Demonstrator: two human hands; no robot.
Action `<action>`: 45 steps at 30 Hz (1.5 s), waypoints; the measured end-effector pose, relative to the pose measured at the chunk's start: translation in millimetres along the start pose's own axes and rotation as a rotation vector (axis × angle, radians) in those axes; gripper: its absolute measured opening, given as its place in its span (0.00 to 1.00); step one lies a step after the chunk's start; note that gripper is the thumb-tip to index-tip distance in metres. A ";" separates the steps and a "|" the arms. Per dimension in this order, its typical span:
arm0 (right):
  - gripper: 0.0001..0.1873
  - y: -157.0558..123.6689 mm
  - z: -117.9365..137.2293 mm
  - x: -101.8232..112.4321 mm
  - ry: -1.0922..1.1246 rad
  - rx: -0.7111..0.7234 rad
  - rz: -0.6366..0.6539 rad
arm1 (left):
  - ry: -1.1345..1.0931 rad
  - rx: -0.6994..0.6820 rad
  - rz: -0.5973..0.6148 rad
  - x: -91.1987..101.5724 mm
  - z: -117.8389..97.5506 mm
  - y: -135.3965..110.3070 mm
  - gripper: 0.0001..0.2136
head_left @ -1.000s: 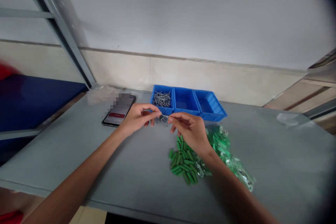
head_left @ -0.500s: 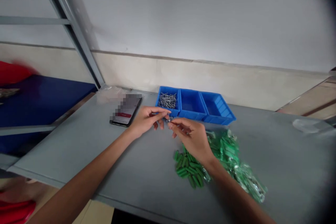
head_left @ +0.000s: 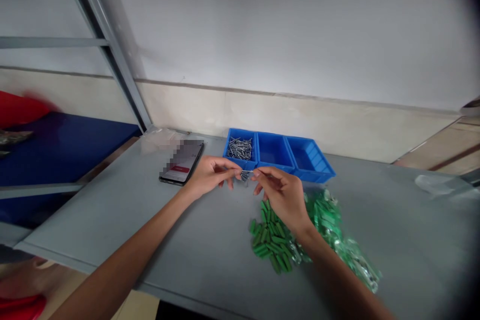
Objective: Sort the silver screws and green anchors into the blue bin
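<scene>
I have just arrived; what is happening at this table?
A person's left hand and right hand hold thin metal pieces between them, just in front of the blue bins. Similar pieces lie in the leftmost bin. Loose green pieces and plastic bags lie on the grey table; a phone lies beside the left hand.

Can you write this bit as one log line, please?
left grip: holds slim metal pieces | right grip: pinches one | leftmost blue bin: loose metal pieces inside | green pieces: piled on table
</scene>
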State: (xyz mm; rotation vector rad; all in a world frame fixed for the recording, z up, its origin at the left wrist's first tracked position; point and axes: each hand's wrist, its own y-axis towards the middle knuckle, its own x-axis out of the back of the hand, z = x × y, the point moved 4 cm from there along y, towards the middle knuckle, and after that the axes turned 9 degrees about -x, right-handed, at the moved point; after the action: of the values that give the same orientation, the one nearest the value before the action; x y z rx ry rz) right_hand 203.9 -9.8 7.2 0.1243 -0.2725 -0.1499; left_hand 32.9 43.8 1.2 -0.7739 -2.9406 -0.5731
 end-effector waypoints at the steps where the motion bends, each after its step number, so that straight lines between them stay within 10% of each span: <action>1: 0.10 0.1 0.5 0.1 0.004 -0.007 -0.002 | 0.002 0.005 0.008 -0.4 -0.7 -0.1 0.09; 22: 0.11 -2.1 -1.5 -3.9 -0.003 -0.008 0.024 | 0.033 0.092 0.122 -3.4 5.4 -0.3 0.17; 31: 0.12 10.0 84.4 20.3 -0.414 0.461 -0.529 | 0.122 0.029 -0.098 23.1 11.0 3.6 0.18; 36: 0.14 48.3 55.5 0.9 -0.654 0.253 -0.216 | 0.198 0.004 -0.152 33.8 12.8 4.2 0.17; 45: 0.10 13.5 7.2 -5.7 -0.959 0.070 -0.001 | 0.345 -0.020 -0.083 30.6 11.6 2.6 0.17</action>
State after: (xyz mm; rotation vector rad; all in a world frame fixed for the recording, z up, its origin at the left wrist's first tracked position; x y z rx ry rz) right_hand 198.2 3.6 14.6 0.1150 -1.2341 -0.1935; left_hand 8.1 64.4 -4.5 -0.4972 -2.6607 -0.6671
